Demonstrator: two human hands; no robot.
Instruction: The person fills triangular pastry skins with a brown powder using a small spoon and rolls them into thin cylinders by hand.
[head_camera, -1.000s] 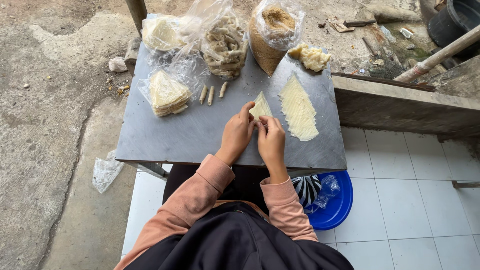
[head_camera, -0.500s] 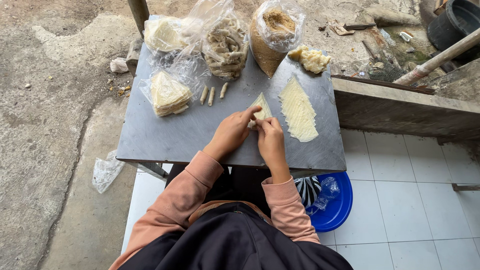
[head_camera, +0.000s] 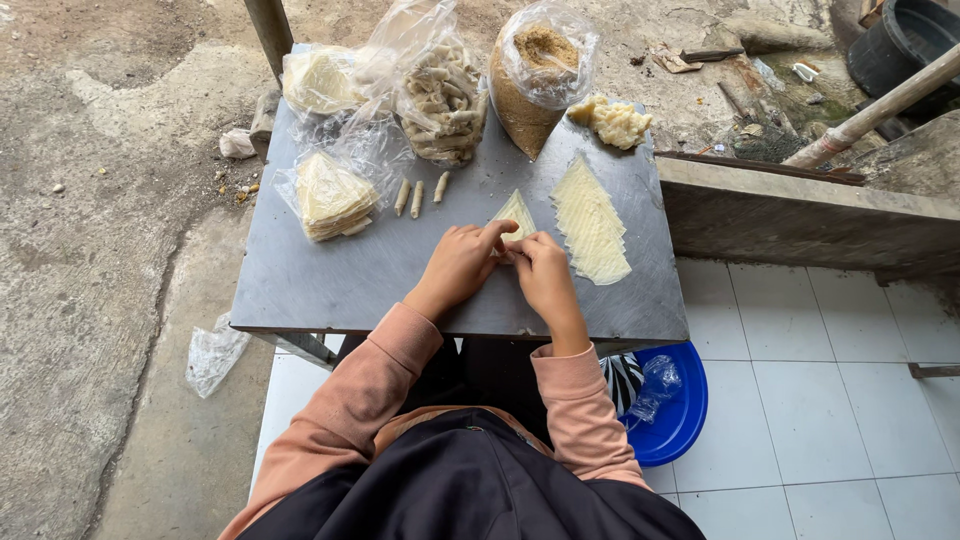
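Note:
My left hand (head_camera: 462, 265) and my right hand (head_camera: 540, 272) meet over a pale triangular wrapper (head_camera: 516, 213) on the grey metal table (head_camera: 340, 275). Fingers of both hands pinch and fold its near edge. The wrapper's point sticks out beyond my fingertips. A stack of more pale wrappers (head_camera: 590, 222) lies just right of my right hand. Three finished thin rolls (head_camera: 420, 194) lie side by side to the upper left of my left hand.
Clear bags at the table's far side hold triangular wrappers (head_camera: 330, 195), finished rolls (head_camera: 445, 95), brown crumbs (head_camera: 530, 85) and flat sheets (head_camera: 320, 80). A lump of filling (head_camera: 615, 122) sits at the far right. A blue basin (head_camera: 675, 420) stands under the table's right edge.
My hands have stayed on the wrapper, shifting slightly as the fingers fold its near edge; the view has moved a little.

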